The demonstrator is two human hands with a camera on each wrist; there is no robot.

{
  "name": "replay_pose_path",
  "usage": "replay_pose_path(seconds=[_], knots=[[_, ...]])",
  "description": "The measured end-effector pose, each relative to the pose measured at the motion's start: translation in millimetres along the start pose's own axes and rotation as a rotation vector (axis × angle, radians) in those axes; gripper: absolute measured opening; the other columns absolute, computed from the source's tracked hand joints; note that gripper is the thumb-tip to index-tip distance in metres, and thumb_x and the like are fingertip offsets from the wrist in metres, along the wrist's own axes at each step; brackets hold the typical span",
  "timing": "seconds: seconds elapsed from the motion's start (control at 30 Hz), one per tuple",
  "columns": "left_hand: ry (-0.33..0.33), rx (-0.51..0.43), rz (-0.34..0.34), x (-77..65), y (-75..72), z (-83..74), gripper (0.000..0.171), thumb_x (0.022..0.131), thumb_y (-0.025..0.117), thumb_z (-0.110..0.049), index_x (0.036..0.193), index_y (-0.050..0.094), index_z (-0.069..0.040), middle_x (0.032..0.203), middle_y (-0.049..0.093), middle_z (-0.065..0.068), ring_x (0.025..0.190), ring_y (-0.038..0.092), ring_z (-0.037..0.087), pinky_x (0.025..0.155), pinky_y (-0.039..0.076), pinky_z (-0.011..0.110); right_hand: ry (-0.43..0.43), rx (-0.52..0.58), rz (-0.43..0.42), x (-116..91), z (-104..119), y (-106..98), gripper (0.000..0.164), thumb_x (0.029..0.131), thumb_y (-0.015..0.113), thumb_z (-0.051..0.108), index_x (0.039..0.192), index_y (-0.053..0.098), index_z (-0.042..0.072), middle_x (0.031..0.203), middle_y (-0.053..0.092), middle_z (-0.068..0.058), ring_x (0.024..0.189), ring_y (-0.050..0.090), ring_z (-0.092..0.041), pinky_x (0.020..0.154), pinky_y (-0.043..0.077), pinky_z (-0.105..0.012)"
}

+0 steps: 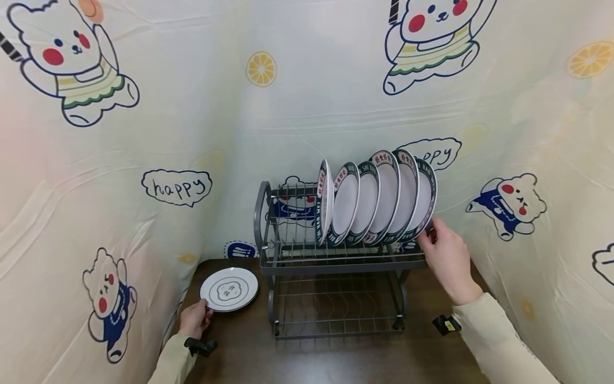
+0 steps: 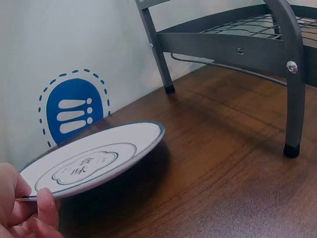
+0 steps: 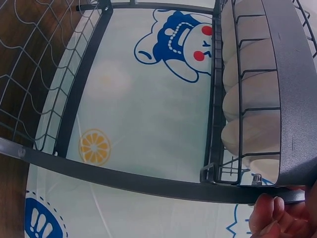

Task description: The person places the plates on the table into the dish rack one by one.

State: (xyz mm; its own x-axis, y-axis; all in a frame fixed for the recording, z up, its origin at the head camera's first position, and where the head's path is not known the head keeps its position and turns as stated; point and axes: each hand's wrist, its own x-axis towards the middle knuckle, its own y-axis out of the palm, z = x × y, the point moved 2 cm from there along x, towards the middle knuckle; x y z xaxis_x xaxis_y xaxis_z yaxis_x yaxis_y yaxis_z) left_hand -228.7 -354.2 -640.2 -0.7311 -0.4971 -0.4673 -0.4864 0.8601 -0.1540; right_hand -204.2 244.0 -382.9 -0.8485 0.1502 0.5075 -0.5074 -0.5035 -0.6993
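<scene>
My left hand (image 1: 194, 318) pinches the near-left rim of a white plate (image 1: 229, 289) with a dark edge line and printed characters in its middle. In the left wrist view, the thumb lies over the rim and fingers curl below, while the plate (image 2: 94, 156) casts a shadow on the tabletop. At the right end of a grey two-tier dish rack (image 1: 342, 266), my right hand (image 1: 446, 256) grips the side frame, close to the last upright plate (image 1: 424, 197). Curled fingers (image 3: 277, 213) show at that frame in the right wrist view; the thumb is mostly hidden there.
Several plates with patterned green rims, among them the leftmost plate (image 1: 324, 202), stand on edge in the upper tier. Bare slots (image 1: 295, 213) lie to their left. The lower tier (image 1: 336, 304) is wire mesh. A printed cloth (image 1: 307, 80) hangs behind and beside the brown table (image 1: 336, 362).
</scene>
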Motion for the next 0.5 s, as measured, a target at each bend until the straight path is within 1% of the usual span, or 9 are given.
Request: replay_pose_path(seconds=[0.13, 0.27, 0.37, 0.5], knots=[[0.039, 0.016, 0.002, -0.5, -0.5, -3.9, 0.024, 0.102, 0.046, -0.011, 0.103, 0.059, 0.009, 0.063, 0.058, 0.0, 0.058, 0.055, 0.009, 0.052, 0.047, 0.024, 0.002, 0.011, -0.003, 0.4, 1.0, -2.0, 0.014, 0.103, 0.06, 0.017, 0.095, 0.057, 0.006, 0.073, 0.055, -0.009, 0.062, 0.048, -0.026, 0.056, 0.035, -0.037], [0.035, 0.035, -0.002, -0.6, -4.3, -5.5, 0.026, 0.103, 0.044, -0.013, 0.105, 0.058, 0.008, 0.066, 0.056, 0.001, 0.061, 0.054, 0.011, 0.055, 0.047, 0.025, -0.005, 0.023, -0.007, 0.8, 1.6, -1.9, 0.015, 0.103, 0.059, 0.017, 0.094, 0.056, 0.006, 0.072, 0.054, -0.009, 0.061, 0.047, -0.026, 0.055, 0.034, -0.037], [0.032, 0.051, -0.007, -1.9, -8.9, -4.9, 0.025, 0.104, 0.043, -0.014, 0.102, 0.058, 0.007, 0.067, 0.055, 0.002, 0.062, 0.053, 0.012, 0.056, 0.047, 0.025, -0.003, 0.027, -0.005, 0.3, 1.5, -1.2, 0.014, 0.103, 0.059, 0.018, 0.095, 0.056, 0.007, 0.072, 0.054, -0.009, 0.061, 0.047, -0.025, 0.055, 0.034, -0.037], [0.063, 0.068, -0.019, -5.9, -14.8, -4.7, 0.026, 0.102, 0.042, -0.014, 0.095, 0.058, 0.004, 0.067, 0.054, 0.001, 0.062, 0.052, 0.013, 0.055, 0.046, 0.025, 0.005, 0.031, 0.003, -1.0, 0.3, -0.5, 0.014, 0.104, 0.059, 0.018, 0.096, 0.056, 0.007, 0.071, 0.053, -0.009, 0.061, 0.046, -0.025, 0.055, 0.034, -0.037]])
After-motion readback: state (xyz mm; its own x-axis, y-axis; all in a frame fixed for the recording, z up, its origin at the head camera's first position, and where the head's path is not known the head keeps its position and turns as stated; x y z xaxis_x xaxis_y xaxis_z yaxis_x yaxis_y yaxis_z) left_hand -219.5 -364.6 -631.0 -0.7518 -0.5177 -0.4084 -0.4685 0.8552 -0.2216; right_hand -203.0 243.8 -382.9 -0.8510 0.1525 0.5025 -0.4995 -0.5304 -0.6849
